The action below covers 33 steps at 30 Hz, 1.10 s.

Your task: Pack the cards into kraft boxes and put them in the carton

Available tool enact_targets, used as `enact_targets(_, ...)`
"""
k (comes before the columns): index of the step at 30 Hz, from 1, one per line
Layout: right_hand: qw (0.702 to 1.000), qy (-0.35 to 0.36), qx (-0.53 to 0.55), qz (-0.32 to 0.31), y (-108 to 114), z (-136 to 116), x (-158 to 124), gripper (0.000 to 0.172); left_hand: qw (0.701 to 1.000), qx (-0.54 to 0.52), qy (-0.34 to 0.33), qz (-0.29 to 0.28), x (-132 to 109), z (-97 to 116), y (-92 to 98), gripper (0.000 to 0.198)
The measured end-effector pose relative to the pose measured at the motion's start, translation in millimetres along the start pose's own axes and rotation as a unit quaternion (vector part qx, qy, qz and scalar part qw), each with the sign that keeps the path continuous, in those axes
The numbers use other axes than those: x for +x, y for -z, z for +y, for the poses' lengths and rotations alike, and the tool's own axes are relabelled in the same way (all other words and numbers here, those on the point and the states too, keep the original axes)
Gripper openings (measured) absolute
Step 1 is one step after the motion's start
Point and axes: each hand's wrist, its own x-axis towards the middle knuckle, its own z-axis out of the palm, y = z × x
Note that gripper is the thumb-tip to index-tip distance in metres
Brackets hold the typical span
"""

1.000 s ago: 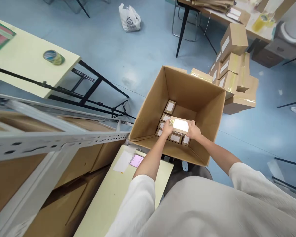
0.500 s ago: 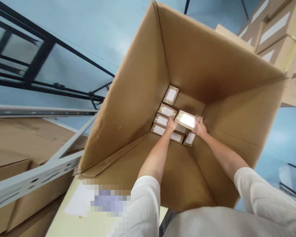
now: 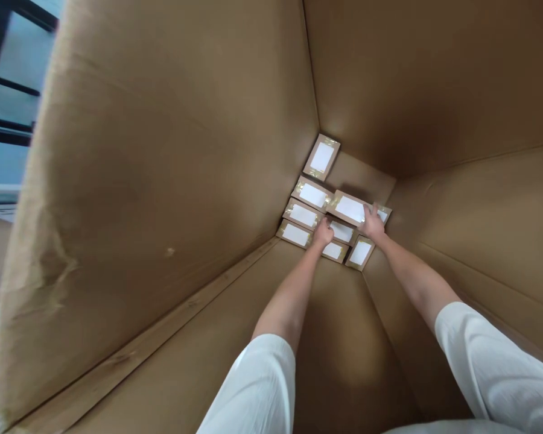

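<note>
deep in the big carton, small boxes with white labels line the floor along its left wall, one more in the far corner. the left hand has its grip pinched on the near-left corner of a labelled box; the right hand clamps its right end. it rests slightly tilted atop the layer, seemingly mid-placement. seating it flat calls for easing it toward the bare floor by the far wall.

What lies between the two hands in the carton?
A small labelled box, seen in the head view, between left hand and right hand; the right hand holds a larger box.
</note>
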Motion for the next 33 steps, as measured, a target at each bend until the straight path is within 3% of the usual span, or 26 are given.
enact_targets(8,0.999,0.026,0.015,0.014,-15.6,-4.8,0.5,0.093,0.999,0.041,0.032,-0.016,-3.4,-9.9,-5.2,0.064)
enact_targets(15,0.998,0.055,0.036,0.016,-19.8,7.3,1.0,0.090,0.997,0.070,-0.015,-0.038,-4.6,-4.0,-10.0,0.062)
enact_targets(25,0.993,0.087,0.066,0.040,-25.3,14.4,1.9,0.073,0.995,0.094,-0.004,-0.043,-2.2,5.0,-7.0,0.058)
enact_targets(33,0.991,0.089,0.099,0.016,-58.0,46.2,16.6,0.072,0.995,0.095,0.014,0.004,7.0,14.6,-7.2,0.069)
